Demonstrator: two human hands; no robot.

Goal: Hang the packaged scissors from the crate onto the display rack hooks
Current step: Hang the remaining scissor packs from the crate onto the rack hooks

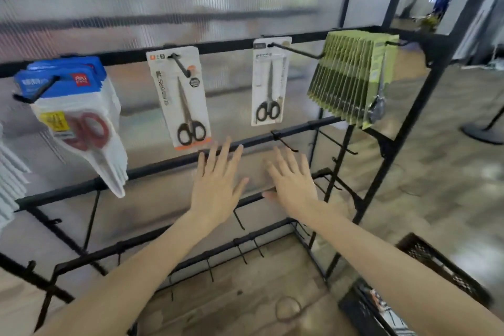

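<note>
Corrugated panel behind display rack [283,132]; left hand [218,185] and right hand [293,181] both spread, holding nothing. Between packs; next likely reach near-right crate [447,267].

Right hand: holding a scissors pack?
No. The right hand is spread flat and empty in front of the display rack, beside the left hand.

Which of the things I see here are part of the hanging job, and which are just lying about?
Part of the job:
rack
hooks
green packs
blue packs
orange pack
white pack
crate
left hand, open, holding nothing
right hand, open, holding nothing

Lying about:
ring on the floor
stand base
</note>
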